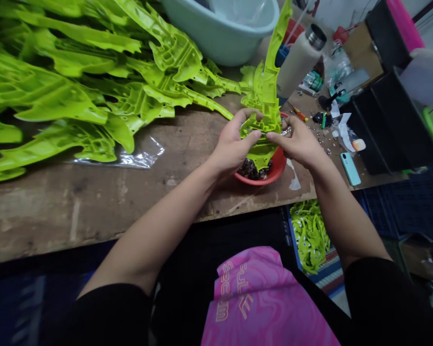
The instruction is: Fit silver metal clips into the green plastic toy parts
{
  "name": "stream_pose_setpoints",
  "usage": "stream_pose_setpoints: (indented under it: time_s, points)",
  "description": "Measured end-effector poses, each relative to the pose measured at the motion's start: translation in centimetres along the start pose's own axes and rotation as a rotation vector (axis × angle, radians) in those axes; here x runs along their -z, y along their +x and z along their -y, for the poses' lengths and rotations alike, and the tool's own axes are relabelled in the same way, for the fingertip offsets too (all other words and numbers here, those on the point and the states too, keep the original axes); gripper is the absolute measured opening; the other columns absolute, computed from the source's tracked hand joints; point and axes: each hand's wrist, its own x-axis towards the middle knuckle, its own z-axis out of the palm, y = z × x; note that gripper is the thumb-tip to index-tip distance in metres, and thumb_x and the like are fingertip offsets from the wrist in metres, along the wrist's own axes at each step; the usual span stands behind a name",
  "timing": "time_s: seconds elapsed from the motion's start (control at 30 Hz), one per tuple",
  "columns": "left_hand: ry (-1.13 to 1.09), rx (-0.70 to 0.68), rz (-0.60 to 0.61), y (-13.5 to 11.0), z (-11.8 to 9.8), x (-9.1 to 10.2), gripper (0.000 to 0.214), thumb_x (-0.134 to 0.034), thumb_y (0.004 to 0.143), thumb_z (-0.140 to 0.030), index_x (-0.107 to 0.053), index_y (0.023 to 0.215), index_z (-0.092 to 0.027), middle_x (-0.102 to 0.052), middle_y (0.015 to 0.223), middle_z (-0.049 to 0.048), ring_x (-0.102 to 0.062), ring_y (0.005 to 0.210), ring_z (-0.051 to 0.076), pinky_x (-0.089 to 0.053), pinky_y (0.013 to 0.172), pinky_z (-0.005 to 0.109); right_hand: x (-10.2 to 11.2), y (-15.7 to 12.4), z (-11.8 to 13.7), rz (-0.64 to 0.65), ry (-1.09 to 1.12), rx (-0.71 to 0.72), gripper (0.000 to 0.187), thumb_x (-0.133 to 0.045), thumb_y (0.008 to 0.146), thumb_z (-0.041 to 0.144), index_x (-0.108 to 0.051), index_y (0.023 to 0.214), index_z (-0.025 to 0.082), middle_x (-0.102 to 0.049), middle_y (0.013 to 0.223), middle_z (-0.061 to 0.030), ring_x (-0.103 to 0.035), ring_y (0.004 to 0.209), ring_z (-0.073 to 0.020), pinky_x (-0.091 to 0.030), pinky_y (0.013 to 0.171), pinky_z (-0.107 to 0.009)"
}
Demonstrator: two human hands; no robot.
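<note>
My left hand and my right hand both grip a lime-green moulded plastic part, long and blade-shaped, which stands nearly upright with its tip pointing away from me. Its lower end hangs over a red bowl that holds small dark pieces. The left fingers wrap the part's left edge, and the right thumb and fingers pinch its right side. The bowl sits on a worn wooden workbench.
A big heap of similar green parts covers the bench's left. A pale blue basin and a white bottle stand behind. Small screws, tools and a teal phone lie at right beside black bins. More green parts lie in a crate below.
</note>
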Motion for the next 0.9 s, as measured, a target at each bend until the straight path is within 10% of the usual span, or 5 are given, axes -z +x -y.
stream_pose_setpoints:
  time_s: [0.2, 0.67, 0.9]
  points:
    - [0.083, -0.042, 0.043, -0.4, -0.7, -0.4, 0.056, -0.1, 0.071, -0.044, -0.061, 0.108, -0.026, -0.074, 0.098, 0.0016, -0.078, 0.103, 0.026, -0.065, 0.092, 0.038, -1.5, -1.4, 0.2, -0.017, 0.381, 0.016, 0.078, -0.09, 0.063, 0.092, -0.046, 0.078, 0.029, -0.026, 0.051, 0.0137, -0.016, 0.044, -0.0062, -0.011, 0.045, -0.026]
    - [0.001, 0.087, -0.059, 0.5, -1.4, -0.1, 0.038, -0.082, 0.069, -0.038, -0.063, 0.099, -0.023, -0.071, 0.083, 0.0024, -0.08, 0.108, 0.031, -0.067, 0.093, 0.042, -1.8, -3.1, 0.0, -0.051, 0.55, 0.007, 0.072, -0.093, 0.07, 0.082, -0.046, 0.086, 0.029, -0.025, 0.065, 0.0112, -0.023, 0.054, -0.0073, -0.022, 0.047, -0.024]
    - [0.068, 0.122, -0.108, 1.2, -1.2, 0.3, 0.038, -0.084, 0.067, -0.032, -0.06, 0.097, -0.025, -0.065, 0.076, -0.0024, -0.08, 0.088, 0.025, -0.068, 0.083, 0.038, 1.4, -4.5, -3.6, -0.364, 0.474, 0.035, 0.068, -0.089, 0.072, 0.081, -0.049, 0.086, 0.029, -0.037, 0.067, 0.0089, -0.037, 0.055, -0.0093, -0.03, 0.046, -0.025]
